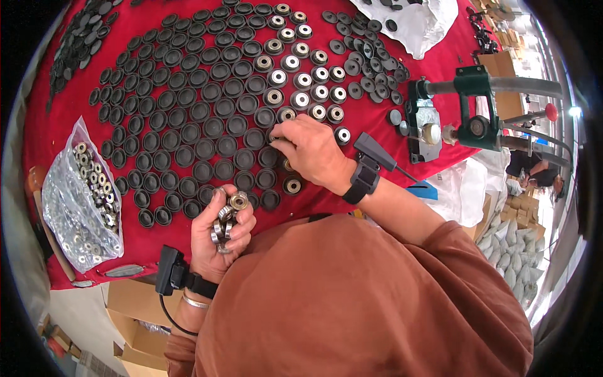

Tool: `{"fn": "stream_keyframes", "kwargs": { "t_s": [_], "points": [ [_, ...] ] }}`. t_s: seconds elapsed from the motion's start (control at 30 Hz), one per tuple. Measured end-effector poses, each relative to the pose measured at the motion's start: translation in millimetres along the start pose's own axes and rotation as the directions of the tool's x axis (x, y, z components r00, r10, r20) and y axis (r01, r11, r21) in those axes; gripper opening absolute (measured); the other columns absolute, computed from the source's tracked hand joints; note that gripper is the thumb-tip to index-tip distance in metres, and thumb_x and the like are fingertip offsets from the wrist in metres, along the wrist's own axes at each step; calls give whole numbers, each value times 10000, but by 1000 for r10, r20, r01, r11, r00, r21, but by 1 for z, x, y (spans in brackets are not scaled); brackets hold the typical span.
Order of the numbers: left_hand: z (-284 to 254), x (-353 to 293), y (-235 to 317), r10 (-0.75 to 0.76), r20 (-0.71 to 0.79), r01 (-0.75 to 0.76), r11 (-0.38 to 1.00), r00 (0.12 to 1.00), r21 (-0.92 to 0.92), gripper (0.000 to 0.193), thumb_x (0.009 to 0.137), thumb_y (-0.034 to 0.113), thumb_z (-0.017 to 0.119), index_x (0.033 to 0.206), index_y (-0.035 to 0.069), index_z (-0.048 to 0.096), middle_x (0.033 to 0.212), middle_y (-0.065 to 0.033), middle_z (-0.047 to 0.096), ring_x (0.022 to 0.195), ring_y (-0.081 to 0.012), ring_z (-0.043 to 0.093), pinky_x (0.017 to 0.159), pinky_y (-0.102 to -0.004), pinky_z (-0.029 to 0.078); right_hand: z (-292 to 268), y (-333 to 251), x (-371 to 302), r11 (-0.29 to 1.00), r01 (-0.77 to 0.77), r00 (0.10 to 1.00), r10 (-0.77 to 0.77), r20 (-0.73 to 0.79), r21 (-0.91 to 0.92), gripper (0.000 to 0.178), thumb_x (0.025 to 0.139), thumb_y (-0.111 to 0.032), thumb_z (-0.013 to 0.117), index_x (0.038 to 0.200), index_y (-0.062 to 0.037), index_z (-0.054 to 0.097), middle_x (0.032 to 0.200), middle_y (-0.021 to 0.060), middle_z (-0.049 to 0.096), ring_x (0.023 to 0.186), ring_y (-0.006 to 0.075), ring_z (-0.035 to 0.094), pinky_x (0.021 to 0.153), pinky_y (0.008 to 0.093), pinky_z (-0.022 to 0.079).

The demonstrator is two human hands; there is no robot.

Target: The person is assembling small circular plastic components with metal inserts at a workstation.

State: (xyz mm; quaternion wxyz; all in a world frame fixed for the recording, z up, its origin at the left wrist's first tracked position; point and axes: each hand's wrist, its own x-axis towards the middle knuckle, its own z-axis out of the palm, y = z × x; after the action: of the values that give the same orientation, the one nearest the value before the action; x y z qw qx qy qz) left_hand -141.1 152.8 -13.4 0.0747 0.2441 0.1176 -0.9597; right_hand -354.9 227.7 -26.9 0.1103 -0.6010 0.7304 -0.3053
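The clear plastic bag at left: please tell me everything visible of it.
The clear, wrinkled plastic bag lies on the red cloth, its far end tapering to a point. Metal rings show inside, mostly toward its right side and near end. Neither the left hand nor the right hand touches it.

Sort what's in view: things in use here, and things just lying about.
Likely in use: shiny silver ring-shaped metal bearings in the left hand; round black cups near the right hand; clear plastic bag of bearings.

Apparently lying about: green metal lever press; flat blue piece; brown cardboard box.
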Motion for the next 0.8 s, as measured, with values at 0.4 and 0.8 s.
{"fn": "stream_keyframes", "kwargs": {
  "t_s": [0.4, 0.8],
  "points": [
    [5, 6, -10, 207, -168, -138, 926, 964, 351, 238, 943, 247, 455, 1067, 51, 511, 717, -90, 567, 510, -135, 515, 388, -228, 383, -19, -70, -5, 846, -320, 932, 203, 299, 426, 180, 727, -114, 715, 841, 3, 640, 719, 103, 642, 629, 158, 632, 561, 266, 504],
    [10, 8, -16, 283, -162, -178, 865, 945, 470, 277, 961, 303, 400, 1119, 94, 491, 706, -62, 534, 479, -108, 462, 337, -193, 320, -31, -73, 1, 819, -466, 847, 305, 435, 333, 182, 751, -105, 674, 885, 14, 642, 737, 127, 648, 634, 158, 639, 562, 281, 504]
  ]
}}
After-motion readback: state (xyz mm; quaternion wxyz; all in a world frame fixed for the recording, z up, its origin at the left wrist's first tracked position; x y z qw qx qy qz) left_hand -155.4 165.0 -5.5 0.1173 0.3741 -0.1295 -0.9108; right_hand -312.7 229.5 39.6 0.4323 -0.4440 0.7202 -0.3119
